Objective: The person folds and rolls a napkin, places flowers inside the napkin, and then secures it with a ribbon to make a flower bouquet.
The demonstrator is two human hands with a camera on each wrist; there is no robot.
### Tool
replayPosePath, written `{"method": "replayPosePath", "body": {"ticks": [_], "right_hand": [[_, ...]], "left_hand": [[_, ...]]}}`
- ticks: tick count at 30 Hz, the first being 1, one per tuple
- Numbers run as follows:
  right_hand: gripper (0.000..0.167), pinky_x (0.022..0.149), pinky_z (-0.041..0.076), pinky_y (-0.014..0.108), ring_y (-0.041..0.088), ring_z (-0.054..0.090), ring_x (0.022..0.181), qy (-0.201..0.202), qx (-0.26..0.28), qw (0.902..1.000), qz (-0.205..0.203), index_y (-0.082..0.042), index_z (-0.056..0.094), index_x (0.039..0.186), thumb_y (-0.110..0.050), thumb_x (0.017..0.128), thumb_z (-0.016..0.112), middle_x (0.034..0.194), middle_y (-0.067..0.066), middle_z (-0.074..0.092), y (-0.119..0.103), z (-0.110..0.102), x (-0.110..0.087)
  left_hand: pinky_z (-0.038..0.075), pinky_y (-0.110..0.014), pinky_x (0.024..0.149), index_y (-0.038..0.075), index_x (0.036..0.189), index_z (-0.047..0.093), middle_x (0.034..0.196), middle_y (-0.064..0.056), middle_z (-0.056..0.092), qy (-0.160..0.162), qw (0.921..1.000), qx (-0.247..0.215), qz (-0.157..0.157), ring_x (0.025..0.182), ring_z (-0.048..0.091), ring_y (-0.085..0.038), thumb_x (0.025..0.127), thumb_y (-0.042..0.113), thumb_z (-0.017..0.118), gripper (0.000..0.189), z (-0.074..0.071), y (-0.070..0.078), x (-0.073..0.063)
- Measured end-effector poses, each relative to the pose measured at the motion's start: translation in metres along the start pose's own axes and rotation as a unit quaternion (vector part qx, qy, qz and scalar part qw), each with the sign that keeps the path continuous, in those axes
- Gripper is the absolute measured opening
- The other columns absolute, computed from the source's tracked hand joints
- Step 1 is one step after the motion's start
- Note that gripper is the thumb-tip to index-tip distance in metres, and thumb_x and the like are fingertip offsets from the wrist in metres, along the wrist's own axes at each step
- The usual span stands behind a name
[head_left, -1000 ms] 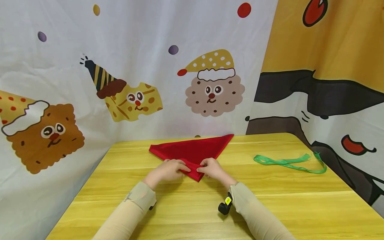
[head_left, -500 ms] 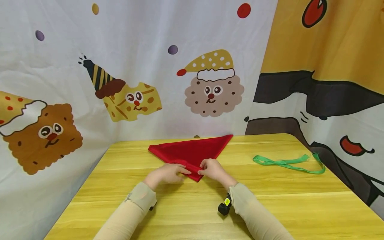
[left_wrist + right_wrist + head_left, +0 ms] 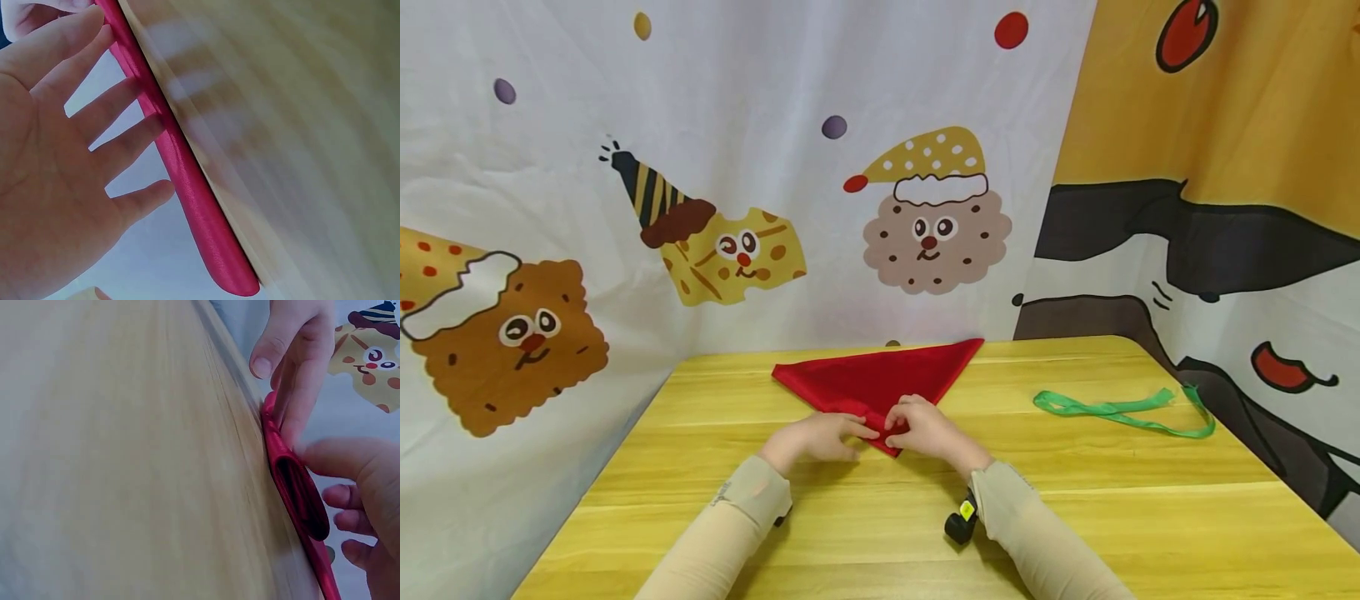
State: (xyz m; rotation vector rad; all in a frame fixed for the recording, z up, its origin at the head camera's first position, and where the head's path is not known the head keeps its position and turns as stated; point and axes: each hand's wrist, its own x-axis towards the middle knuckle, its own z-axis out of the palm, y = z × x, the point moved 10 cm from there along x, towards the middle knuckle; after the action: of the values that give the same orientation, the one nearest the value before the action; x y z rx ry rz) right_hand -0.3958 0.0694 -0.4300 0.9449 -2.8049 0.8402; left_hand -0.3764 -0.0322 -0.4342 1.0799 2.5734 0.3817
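Observation:
A red cloth, laid as a triangle with its point toward me, lies on the wooden table. Its near part is folded over; the right wrist view shows the open end of this flat fold. My left hand rests its outstretched fingers along the fold, and in the left wrist view these fingers are spread against the red edge. My right hand is at the right side of the fold, thumb and forefinger apart over the cloth, other fingers loosely bent.
A green ribbon lies in a loose loop on the right part of the table. Behind the table hangs a white curtain with printed cartoon figures.
My right hand has loosened its pinch on the fold and shifted slightly left, thumb and forefinger parting. The left fingers have straightened over the cloth. The ribbon lies as before.

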Motion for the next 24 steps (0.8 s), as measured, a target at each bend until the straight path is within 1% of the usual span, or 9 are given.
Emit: {"method": "replayPosePath", "body": {"ticks": [3,6,10,14,17,21,24], "right_hand": [[0.016,0.074,0.046,0.027,0.009,0.05,0.082,-0.018,0.016,0.9997,-0.002,-0.019,0.069,0.086,-0.029,0.08,0.081,0.082,-0.009,0.055,-0.002,0.007,0.002],[0.02,0.073,0.046,0.027,0.009,0.05,0.08,-0.029,0.03,0.9991,-0.002,-0.019,0.069,0.084,-0.032,0.078,0.082,0.081,-0.008,0.055,-0.003,0.012,0.004],[0.022,0.072,0.046,0.027,0.01,0.051,0.079,-0.031,0.037,0.9988,-0.006,-0.018,0.068,0.084,-0.034,0.077,0.082,0.081,-0.006,0.056,-0.003,0.016,0.007],[0.024,0.072,0.045,0.027,0.011,0.05,0.079,-0.031,0.044,0.9985,-0.013,-0.019,0.068,0.085,-0.035,0.077,0.082,0.081,-0.006,0.055,-0.003,0.019,0.009],[0.025,0.072,0.044,0.028,0.01,0.049,0.079,-0.029,0.051,0.9981,-0.02,-0.019,0.066,0.086,-0.036,0.076,0.083,0.082,-0.006,0.054,0.0,0.02,0.008],[0.03,0.071,0.044,0.028,0.01,0.049,0.079,-0.026,0.058,0.9975,-0.031,-0.019,0.064,0.086,-0.037,0.074,0.085,0.082,-0.007,0.053,0.007,0.02,0.004],[0.034,0.071,0.043,0.028,0.01,0.048,0.078,-0.032,0.059,0.9973,-0.031,-0.019,0.062,0.087,-0.038,0.072,0.086,0.081,-0.007,0.051,0.012,0.02,0.0]], "left_hand": [[0.03,-0.052,0.107,0.017,0.137,0.058,0.145,-0.011,0.045,0.0,1.0,-0.009,-0.001,0.138,0.034,-0.031,0.091,0.02,0.066,0.046,-0.002,-0.003,-0.003],[0.03,-0.051,0.108,0.017,0.138,0.056,0.145,-0.01,0.046,-0.002,0.9997,-0.022,-0.012,0.137,0.035,-0.029,0.091,0.02,0.066,0.048,-0.003,-0.007,-0.005],[0.031,-0.05,0.107,0.015,0.14,0.054,0.145,-0.008,0.046,-0.003,0.999,-0.032,-0.033,0.135,0.038,-0.027,0.091,0.022,0.066,0.051,-0.005,-0.015,-0.008],[0.032,-0.05,0.106,0.017,0.14,0.054,0.146,-0.008,0.045,-0.007,0.9986,-0.027,-0.044,0.134,0.039,-0.027,0.091,0.022,0.066,0.051,-0.006,-0.021,-0.01],[0.032,-0.05,0.107,0.021,0.14,0.054,0.147,-0.007,0.044,-0.007,0.9987,-0.019,-0.047,0.134,0.039,-0.026,0.091,0.024,0.065,0.05,-0.006,-0.021,-0.01],[0.032,-0.049,0.106,0.023,0.139,0.055,0.145,-0.006,0.046,-0.007,0.9989,-0.009,-0.045,0.133,0.04,-0.025,0.091,0.027,0.066,0.05,-0.005,-0.017,-0.006],[0.033,-0.049,0.105,0.023,0.14,0.055,0.145,-0.005,0.047,-0.01,0.999,-0.003,-0.044,0.133,0.041,-0.024,0.091,0.028,0.066,0.05,-0.004,-0.013,-0.001]]}}
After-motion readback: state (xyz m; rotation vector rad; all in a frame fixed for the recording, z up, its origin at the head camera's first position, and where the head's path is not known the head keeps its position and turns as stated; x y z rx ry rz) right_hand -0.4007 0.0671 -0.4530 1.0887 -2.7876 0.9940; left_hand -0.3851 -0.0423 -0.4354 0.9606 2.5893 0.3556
